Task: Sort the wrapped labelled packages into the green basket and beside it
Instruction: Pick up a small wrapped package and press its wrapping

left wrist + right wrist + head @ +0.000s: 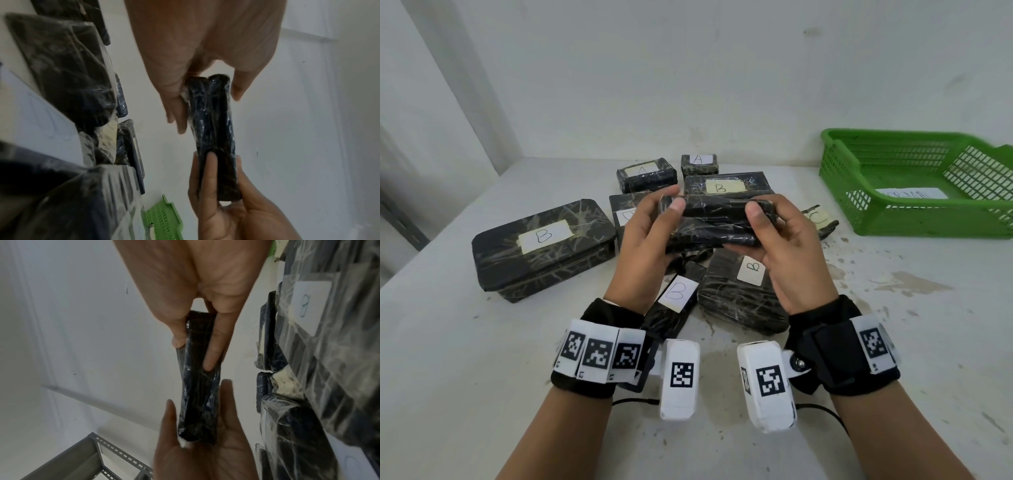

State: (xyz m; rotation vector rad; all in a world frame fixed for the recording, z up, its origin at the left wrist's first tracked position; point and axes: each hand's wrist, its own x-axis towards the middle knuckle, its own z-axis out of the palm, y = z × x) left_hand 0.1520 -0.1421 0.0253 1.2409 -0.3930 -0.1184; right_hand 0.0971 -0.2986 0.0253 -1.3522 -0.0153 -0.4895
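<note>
Both hands, the left hand (650,226) and right hand (780,240), are held raised over the desk (893,342), each pinching one end of a black wrapped package (717,219). No label is seen; it should be turned until readable, then carried toward the green basket (914,219), well apart at right.
</note>
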